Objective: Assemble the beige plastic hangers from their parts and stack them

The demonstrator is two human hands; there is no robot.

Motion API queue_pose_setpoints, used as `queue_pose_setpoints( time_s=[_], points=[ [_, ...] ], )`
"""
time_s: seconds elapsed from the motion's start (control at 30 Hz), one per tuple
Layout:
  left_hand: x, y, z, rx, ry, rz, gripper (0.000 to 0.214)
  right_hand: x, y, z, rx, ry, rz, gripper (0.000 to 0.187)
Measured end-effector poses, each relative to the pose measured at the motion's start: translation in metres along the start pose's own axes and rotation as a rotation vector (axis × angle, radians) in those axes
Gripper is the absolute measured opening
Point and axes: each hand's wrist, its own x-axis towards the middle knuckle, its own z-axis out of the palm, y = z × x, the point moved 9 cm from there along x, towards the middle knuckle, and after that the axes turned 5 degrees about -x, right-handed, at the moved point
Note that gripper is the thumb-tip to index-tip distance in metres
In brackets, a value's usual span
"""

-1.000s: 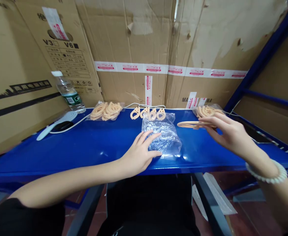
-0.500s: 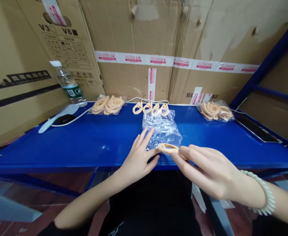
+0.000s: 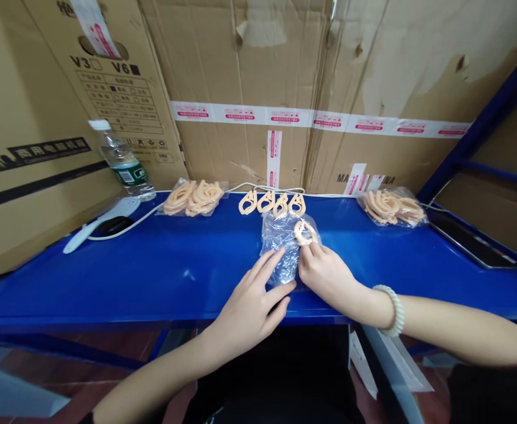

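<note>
My right hand pinches the lower end of a beige loop-shaped plastic piece. It rests over the right side of a clear plastic bag on the blue table. My left hand lies with fingers apart, fingertips on the bag's near left part; it grips nothing. Behind the bag, a row of several similar loop pieces lies on the table, the nearest ones touching or close to the bag's far edge. I cannot tell whether the held piece is inside the bag or on top.
Filled bags of loop pieces lie at the back left and back right. A water bottle, a pale blue brush-like item, a dark oval object and a white cable stand left. A phone lies right; cardboard walls the back.
My right hand has moved forward and left, carrying the loop piece from the table's near edge onto the bag. My left hand stays at the bag, slightly lower in view.
</note>
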Motion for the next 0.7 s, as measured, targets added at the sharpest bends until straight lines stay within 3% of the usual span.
queue_pose_setpoints(
  time_s=[0.2, 0.27, 0.37, 0.43, 0.5, 0.6, 0.7],
  points=[
    [-0.001, 0.003, -0.001, 0.019, 0.049, 0.033, 0.032, 0.009, 0.013, -0.013, 0.157, -0.004, -0.102, 0.019],
    [-0.001, 0.005, -0.003, 0.004, 0.058, 0.028, 0.030, 0.016, 0.034, -0.017, 0.358, -0.014, -0.129, 0.018],
    [-0.001, 0.008, -0.012, -0.030, 0.111, 0.015, 0.024, 0.035, 0.085, -0.013, 0.520, 0.118, -0.047, 0.023],
    [0.000, 0.009, -0.022, -0.031, 0.182, -0.006, 0.021, 0.053, 0.118, 0.018, 0.435, 0.100, 0.072, 0.031],
    [-0.001, 0.008, -0.032, -0.013, 0.244, -0.029, 0.019, 0.069, 0.131, 0.067, 0.418, -0.059, 0.080, 0.045],
    [-0.004, 0.008, -0.036, 0.023, 0.269, -0.022, 0.018, 0.083, 0.128, 0.130, 0.471, -0.277, 0.002, 0.072],
    [-0.014, 0.008, -0.032, 0.052, 0.266, 0.019, 0.020, 0.083, 0.127, 0.161, 0.502, -0.383, -0.003, 0.072]
  ],
)
